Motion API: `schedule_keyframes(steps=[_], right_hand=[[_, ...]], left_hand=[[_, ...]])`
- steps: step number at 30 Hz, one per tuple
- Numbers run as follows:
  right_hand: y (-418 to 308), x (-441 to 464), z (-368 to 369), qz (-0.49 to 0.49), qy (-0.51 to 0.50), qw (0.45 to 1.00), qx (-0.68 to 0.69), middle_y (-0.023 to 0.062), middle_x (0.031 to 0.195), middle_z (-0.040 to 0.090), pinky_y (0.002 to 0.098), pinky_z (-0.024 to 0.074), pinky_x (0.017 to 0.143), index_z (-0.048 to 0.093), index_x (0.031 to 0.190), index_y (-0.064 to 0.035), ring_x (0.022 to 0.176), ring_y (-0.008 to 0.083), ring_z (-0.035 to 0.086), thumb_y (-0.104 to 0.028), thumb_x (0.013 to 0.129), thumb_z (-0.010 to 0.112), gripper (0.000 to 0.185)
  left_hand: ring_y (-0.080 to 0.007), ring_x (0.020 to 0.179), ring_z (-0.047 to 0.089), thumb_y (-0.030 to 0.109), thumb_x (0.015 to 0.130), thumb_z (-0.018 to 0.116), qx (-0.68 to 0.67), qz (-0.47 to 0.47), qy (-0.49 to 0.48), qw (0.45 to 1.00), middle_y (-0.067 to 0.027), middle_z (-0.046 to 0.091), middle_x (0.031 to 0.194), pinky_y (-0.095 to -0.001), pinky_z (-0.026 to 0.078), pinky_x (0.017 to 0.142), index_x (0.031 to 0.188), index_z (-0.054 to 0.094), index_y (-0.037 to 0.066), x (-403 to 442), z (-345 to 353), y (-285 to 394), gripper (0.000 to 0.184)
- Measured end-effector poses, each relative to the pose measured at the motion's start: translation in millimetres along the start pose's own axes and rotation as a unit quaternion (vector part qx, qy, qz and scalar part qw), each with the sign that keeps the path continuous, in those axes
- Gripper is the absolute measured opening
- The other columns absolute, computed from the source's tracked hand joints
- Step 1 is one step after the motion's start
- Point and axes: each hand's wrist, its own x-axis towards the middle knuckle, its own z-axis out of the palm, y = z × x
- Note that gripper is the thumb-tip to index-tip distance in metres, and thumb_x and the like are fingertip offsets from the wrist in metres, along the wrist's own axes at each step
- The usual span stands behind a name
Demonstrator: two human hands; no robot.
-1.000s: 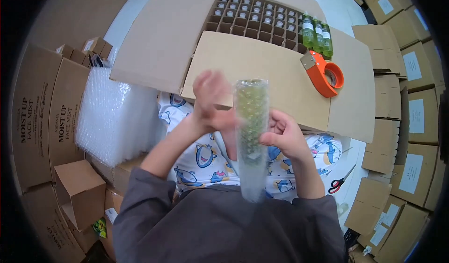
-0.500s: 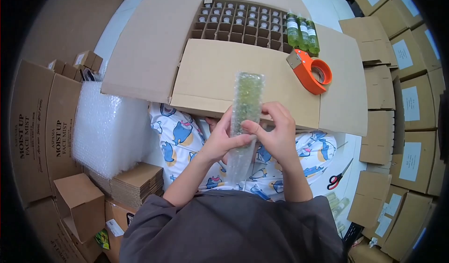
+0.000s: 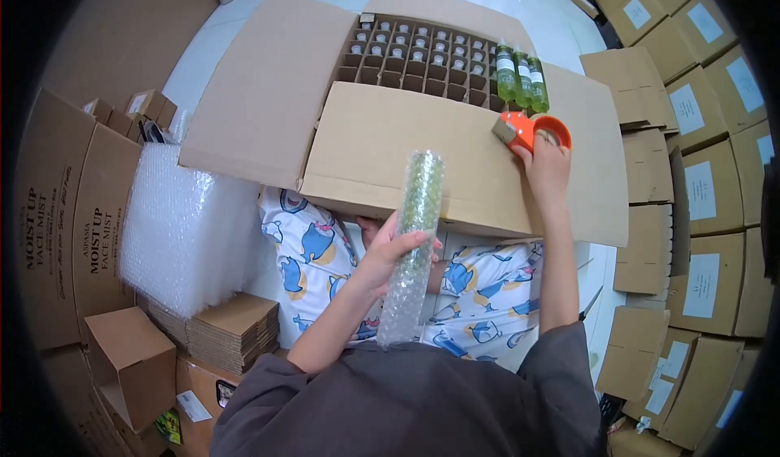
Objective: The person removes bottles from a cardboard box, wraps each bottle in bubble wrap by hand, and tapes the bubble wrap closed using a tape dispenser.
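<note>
My left hand (image 3: 390, 255) is wrapped round a green bottle rolled in bubble wrap (image 3: 422, 193), held upright over my lap with a loose tail of wrap below. My right hand (image 3: 548, 164) grips an orange tape dispenser (image 3: 520, 127) at its ring, over the right side of the carton. In front of me the open carton (image 3: 406, 144) has a folded flap towards me. Behind that flap, cardboard dividers hold several bottles (image 3: 418, 55) by their cells, with some cells showing no bottle. Three green bottles (image 3: 524, 83) lie together at the carton's right end.
A stack of bubble wrap sheets (image 3: 171, 221) stands at my left, beside flattened cardboard (image 3: 236, 327) and a small open box (image 3: 134, 368). Labelled cartons (image 3: 703, 294) line the right side. Printed cartons (image 3: 97, 238) stand at far left.
My right hand has left the wrapped bottle and moved right and forward onto the tape dispenser, which is now turned slightly. The left hand alone holds the bottle, now more tightly rolled.
</note>
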Motion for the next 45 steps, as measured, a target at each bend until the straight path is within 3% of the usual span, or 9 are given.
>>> schedule_keyframes(steps=[4, 9, 16, 17, 20, 24, 26, 30, 45], right_hand=[[12.2, 1.8, -58.6, -0.203, -0.032, 0.978, -0.032, 0.0092, 0.066, 0.062, 0.0331, 0.0397, 0.081, 0.057, 0.071, -0.0065, 0.067, 0.0232, 0.059, -0.039, 0.072, 0.067, 0.034], [32.4, -6.4, -133.0, -0.213, -0.168, 0.945, -0.185, 0.0079, 0.063, 0.060, 0.0307, 0.0407, 0.080, 0.055, 0.065, -0.0076, 0.065, 0.0210, 0.058, -0.034, 0.069, 0.071, 0.031], [46.1, -23.7, -213.1, -0.256, 0.081, 0.962, -0.049, 0.0038, 0.053, 0.056, 0.0348, 0.0406, 0.071, 0.060, 0.065, -0.0046, 0.049, 0.0192, 0.053, -0.050, 0.068, 0.070, 0.046], [43.5, -26.0, -214.9, -0.256, 0.080, 0.962, -0.053, 0.0038, 0.053, 0.056, 0.0348, 0.0406, 0.071, 0.060, 0.065, -0.0046, 0.049, 0.0192, 0.053, -0.050, 0.068, 0.070, 0.046], [25.9, -34.2, -205.4, -0.186, 0.116, 0.927, 0.304, 0.0039, 0.056, 0.058, 0.0336, 0.0376, 0.068, 0.062, 0.066, -0.0014, 0.048, 0.0162, 0.051, -0.065, 0.070, 0.060, 0.063], [-1.6, -35.6, -183.8, -0.169, 0.116, 0.884, 0.421, 0.0029, 0.052, 0.053, 0.0304, 0.0345, 0.059, 0.058, 0.060, -0.0018, 0.044, 0.0157, 0.048, -0.059, 0.063, 0.069, 0.059], [-10.3, -32.5, -183.2, -0.189, 0.110, 0.879, 0.424, 0.0030, 0.051, 0.053, 0.0302, 0.0339, 0.059, 0.058, 0.060, -0.0015, 0.044, 0.0158, 0.047, -0.059, 0.062, 0.069, 0.058], [-17.9, -24.2, -193.1, -0.229, 0.092, 0.878, 0.410, 0.0033, 0.050, 0.051, 0.0297, 0.0330, 0.058, 0.059, 0.061, -0.0011, 0.044, 0.0162, 0.046, -0.056, 0.061, 0.071, 0.056], [-47.6, -23.7, -227.8, -0.131, 0.023, 0.946, 0.294, 0.0063, 0.049, 0.052, 0.0301, 0.0339, 0.057, 0.062, 0.059, -0.0031, 0.044, 0.0185, 0.042, -0.037, 0.059, 0.077, 0.038]], left_hand=[[-0.0189, 0.071, 0.061, 0.019, 0.079, 0.065, 0.013, 0.009, 0.032, 0.999, -0.0140, 0.059, 0.086, -0.0299, 0.053, 0.062, 0.119, 0.038, 0.005, 8.0, -10.4, 6.7, 0.050], [-0.0168, 0.073, 0.059, 0.015, 0.081, 0.064, 0.004, 0.006, 0.020, 1.000, -0.0124, 0.058, 0.088, -0.0288, 0.052, 0.063, 0.121, 0.038, 0.004, 15.5, -7.7, 0.5, 0.049], [-0.0146, 0.077, 0.059, 0.014, 0.080, 0.066, 0.028, 0.015, -0.038, 0.999, -0.0089, 0.057, 0.092, -0.0276, 0.050, 0.066, 0.122, 0.037, 0.004, 31.8, 24.6, -18.1, 0.052], [-0.0139, 0.078, 0.059, 0.013, 0.079, 0.066, 0.051, 0.020, -0.046, 0.997, -0.0082, 0.056, 0.093, -0.0272, 0.050, 0.067, 0.123, 0.037, 0.004, 32.2, 34.1, -17.0, 0.053], [-0.0130, 0.082, 0.058, 0.013, 0.079, 0.067, 0.088, 0.051, -0.080, 0.992, -0.0074, 0.056, 0.096, -0.0269, 0.049, 0.070, 0.125, 0.035, 0.003, 32.3, 54.9, -13.5, 0.057], [-0.0135, 0.092, 0.055, 0.013, 0.077, 0.067, 0.143, 0.145, -0.120, 0.972, -0.0080, 0.054, 0.104, -0.0277, 0.046, 0.079, 0.130, 0.032, 0.003, 26.9, 71.4, -4.4, 0.064], [-0.0151, 0.102, 0.053, 0.011, 0.076, 0.068, 0.183, 0.225, -0.127, 0.949, -0.0092, 0.051, 0.112, -0.0283, 0.043, 0.086, 0.131, 0.030, 0.002, 23.7, 75.8, 1.7, 0.067], [-0.0163, 0.110, 0.047, 0.013, 0.074, 0.070, 0.177, 0.220, -0.116, 0.952, -0.0105, 0.047, 0.119, -0.0293, 0.039, 0.092, 0.132, 0.029, 0.002, 20.1, 76.6, 14.5, 0.072], [-0.0309, 0.103, 0.058, 0.016, 0.066, 0.074, 0.381, 0.420, 0.000, 0.823, -0.0202, 0.056, 0.113, -0.0366, 0.046, 0.088, 0.133, 0.030, 0.006, -7.8, 84.8, 17.5, 0.080]])
